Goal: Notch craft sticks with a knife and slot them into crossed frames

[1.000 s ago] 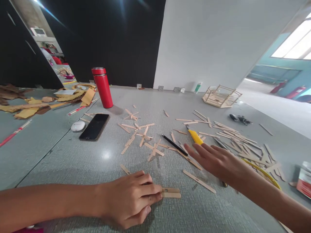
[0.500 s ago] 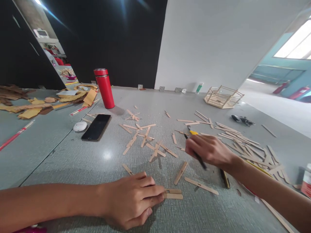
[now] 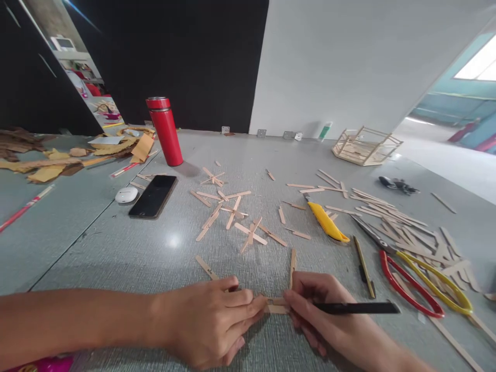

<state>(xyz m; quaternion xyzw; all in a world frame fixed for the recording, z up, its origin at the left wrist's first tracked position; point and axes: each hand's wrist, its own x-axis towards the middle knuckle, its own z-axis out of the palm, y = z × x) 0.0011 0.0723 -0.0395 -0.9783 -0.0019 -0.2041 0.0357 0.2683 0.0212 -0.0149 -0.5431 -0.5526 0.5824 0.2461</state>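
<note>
**Left hand** [image 3: 209, 320]: near edge of the table [image 3: 116, 258], fingers stretched flat, not clasped, pressing on the paired sticks [image 3: 277, 306], apparently to stop them sliding.

**Right hand** [image 3: 321, 315]: closed around the black pen [image 3: 356, 308] in a writing grip. The tip is hidden behind the fingers at the sticks, and the barrel lies low, pointing toward the right edge.

**Paired sticks**: flat, between both hands, close to the near edge.

**Surroundings**: loose sticks [image 3: 232, 212] scattered mid-table, yellow cutter [image 3: 327, 222] and red-and-yellow-handled shears [image 3: 422, 274] to the right, phone [image 3: 153, 196] and red flask [image 3: 165, 132] toward the far left.

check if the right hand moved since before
Yes, the right hand, gripping a pen, came from the yellow cutter back to the sticks under the left hand.
</note>
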